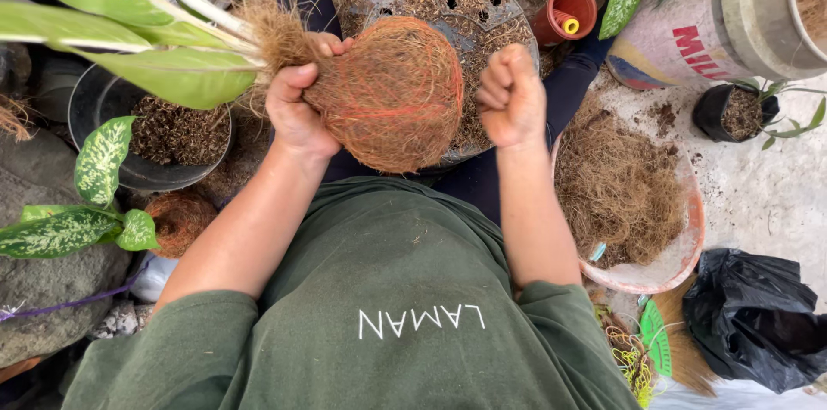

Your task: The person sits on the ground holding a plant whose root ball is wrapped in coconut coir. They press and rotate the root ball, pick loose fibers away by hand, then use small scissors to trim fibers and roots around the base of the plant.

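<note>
fibre ball (398,96) around the plant's roots is sitting mid-frame, up off the ground, in front of the person's chest. it's wrapped in red-orange string or netting, rounded, brown coconut-type husk. left hand (297,108) is gripping it at the neck where the stems come out, fingers curled tight around the top of the ball and the loose fibre there. plant (129,31) is sticking out sideways to the left, long green leaves with pale midribs, roughly horizontal.

right hand (512,98) is just beside the ball on its right, balled into a fist, fingers closed together. cannot tell if it's pinching a string; nothing clearly visible in it. not touching the ball as far as i can see.

behind the ball a round grey tray with holes (482,5) is lying flat, sprinkled with husk bits. pink basin (680,255) at the right is holding a heap of loose brown fibre, just beside the right forearm. small terracotta pot (564,9) is sitting past the tray, with something yellow inside. big pale drum (715,22) is standing top right, small black pot (732,113) with soil next to it. black pot of husk chips (159,130) is at the left under the leaves, spotted-leaf plant (95,177) below it. black plastic bag (758,315) is crumpled bottom right. person is wearing a dark green shirt (388,289).
</note>
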Available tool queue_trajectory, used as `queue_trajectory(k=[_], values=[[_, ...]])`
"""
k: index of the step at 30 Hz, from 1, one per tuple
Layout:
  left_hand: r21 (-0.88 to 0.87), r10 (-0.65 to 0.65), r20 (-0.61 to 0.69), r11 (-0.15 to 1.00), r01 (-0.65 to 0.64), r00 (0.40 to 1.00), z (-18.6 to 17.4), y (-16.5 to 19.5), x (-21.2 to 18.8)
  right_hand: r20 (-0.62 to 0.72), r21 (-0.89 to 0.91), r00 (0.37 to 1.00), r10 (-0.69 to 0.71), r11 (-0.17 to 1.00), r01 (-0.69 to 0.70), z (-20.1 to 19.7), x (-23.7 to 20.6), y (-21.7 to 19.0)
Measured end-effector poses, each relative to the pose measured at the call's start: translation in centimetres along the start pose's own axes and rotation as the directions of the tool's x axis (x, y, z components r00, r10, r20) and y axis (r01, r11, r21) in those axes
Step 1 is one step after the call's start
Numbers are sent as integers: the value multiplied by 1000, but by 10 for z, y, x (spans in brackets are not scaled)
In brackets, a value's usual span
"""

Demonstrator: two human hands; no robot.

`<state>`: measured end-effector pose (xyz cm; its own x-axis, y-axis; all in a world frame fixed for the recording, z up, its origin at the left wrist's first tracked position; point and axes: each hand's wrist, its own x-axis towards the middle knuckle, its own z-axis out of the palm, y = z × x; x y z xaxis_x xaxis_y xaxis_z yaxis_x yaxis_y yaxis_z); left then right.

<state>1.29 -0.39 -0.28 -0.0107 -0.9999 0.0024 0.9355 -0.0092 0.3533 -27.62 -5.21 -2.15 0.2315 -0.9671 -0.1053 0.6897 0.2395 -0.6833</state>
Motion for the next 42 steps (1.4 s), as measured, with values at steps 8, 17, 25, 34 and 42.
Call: queue_trajectory(k=[8, 17, 25, 34, 42], values=[[-147, -37, -5, 988, 36, 999, 1, 0, -6, 32, 241, 999, 29, 970, -36, 2, -15, 40], [-221, -64, -180, 975, 23, 982, -5, 7, -1, 239, -530, 892, -383, 718, 450, -7, -33, 45], [-252, -63, -236, 968, 2, 970, 17, 5, 9, 645, -679, 764, 15, -447, 582, 43, -52, 81], [201, 222, -301, 965, -166, 927, 7, -29, 16, 671, -741, 739, -66, -37, 670, 141, -97, 24], [368, 161, -248, 928, -61, 955, -16, -53, -5, 349, -881, 936, -47, 325, 344, 128, -43, -9]])
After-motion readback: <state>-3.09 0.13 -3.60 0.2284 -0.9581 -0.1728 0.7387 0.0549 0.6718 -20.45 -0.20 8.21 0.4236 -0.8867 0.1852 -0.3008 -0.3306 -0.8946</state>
